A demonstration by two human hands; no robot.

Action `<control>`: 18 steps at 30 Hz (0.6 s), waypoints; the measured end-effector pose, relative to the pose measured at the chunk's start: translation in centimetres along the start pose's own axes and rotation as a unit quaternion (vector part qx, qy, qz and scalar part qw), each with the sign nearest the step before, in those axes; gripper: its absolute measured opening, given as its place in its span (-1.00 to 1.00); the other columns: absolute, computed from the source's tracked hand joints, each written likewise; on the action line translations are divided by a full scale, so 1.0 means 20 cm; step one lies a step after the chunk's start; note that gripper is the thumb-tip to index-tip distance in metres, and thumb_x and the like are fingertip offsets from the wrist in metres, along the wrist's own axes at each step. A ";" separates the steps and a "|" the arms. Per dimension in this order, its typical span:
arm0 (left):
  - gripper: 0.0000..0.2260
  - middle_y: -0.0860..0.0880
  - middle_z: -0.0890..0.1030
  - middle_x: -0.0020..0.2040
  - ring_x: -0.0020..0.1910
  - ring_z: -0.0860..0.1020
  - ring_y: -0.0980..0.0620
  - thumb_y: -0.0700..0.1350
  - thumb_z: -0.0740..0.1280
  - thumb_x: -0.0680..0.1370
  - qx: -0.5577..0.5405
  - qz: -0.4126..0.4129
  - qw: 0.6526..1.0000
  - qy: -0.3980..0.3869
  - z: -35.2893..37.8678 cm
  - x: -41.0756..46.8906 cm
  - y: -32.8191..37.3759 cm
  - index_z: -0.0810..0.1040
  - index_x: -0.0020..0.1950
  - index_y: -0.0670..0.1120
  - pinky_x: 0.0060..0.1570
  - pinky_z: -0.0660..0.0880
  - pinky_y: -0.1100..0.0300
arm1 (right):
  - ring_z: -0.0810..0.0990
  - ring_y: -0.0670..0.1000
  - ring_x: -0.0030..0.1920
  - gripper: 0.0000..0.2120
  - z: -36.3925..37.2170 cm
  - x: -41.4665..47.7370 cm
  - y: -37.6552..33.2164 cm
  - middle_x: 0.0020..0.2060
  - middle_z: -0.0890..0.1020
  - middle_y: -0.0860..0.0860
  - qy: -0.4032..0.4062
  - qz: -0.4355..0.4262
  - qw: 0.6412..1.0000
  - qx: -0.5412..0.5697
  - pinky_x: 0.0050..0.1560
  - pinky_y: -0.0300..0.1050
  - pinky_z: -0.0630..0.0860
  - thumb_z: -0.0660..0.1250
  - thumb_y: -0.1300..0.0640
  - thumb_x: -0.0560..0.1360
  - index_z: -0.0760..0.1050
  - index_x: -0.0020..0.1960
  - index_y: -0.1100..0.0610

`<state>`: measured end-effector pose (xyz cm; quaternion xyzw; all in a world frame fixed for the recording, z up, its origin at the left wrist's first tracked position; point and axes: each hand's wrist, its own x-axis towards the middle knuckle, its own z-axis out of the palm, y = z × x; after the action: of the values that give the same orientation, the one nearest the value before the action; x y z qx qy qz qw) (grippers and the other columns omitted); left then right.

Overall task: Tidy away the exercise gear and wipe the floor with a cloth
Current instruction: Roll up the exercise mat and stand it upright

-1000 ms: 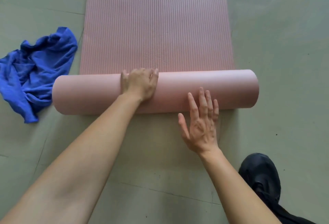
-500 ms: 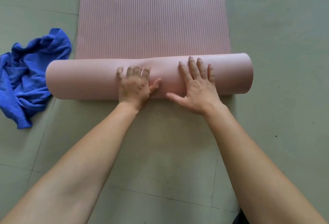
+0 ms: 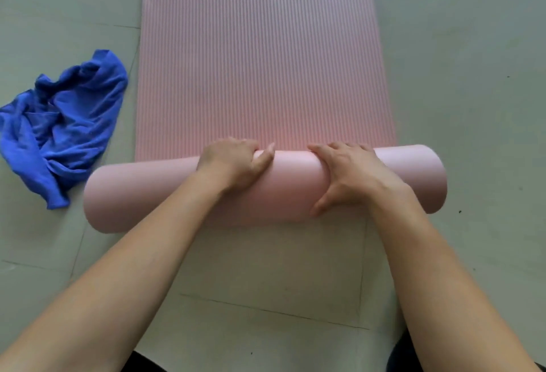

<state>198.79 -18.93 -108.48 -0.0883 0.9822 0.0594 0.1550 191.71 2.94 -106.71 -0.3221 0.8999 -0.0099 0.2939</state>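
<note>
A pink exercise mat [image 3: 260, 61] lies ribbed side up on the floor, its near end wound into a thick roll [image 3: 147, 194] that lies across the view. My left hand [image 3: 233, 164] grips the roll left of its middle, fingers curled over the top and thumb on the near side. My right hand [image 3: 348, 173] grips it right of the middle, fingers over the far side and thumb spread down the front. A crumpled blue cloth [image 3: 65, 123] lies on the floor just left of the mat, beside the roll's left end.
Grey-green floor tiles [image 3: 472, 76] stretch on both sides of the mat and in front of the roll. Dark clothing on my legs [image 3: 407, 354] shows at the bottom edge. The flat part of the mat runs on past the top of the view.
Both hands have slid from flat on the near face of the roll up over its top, with the fingers now curled round it. The roll has turned further onto the flat mat.
</note>
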 end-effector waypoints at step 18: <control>-0.22 -0.05 0.53 0.26 0.23 0.49 -0.11 -0.06 0.46 0.28 0.071 -0.020 0.996 0.055 0.05 0.01 -0.10 0.28 0.48 0.05 0.24 0.26 -0.04 | -0.20 0.18 0.62 -0.08 0.14 0.10 -0.05 0.63 -0.08 0.15 0.215 -0.017 0.975 0.047 0.54 0.27 -0.30 0.33 -0.20 0.39 0.01 0.63 0.00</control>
<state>199.19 -20.70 -109.68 -0.0995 0.9890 -0.0185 0.1077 192.55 1.54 -109.80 -0.3135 0.9350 -0.1264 0.1078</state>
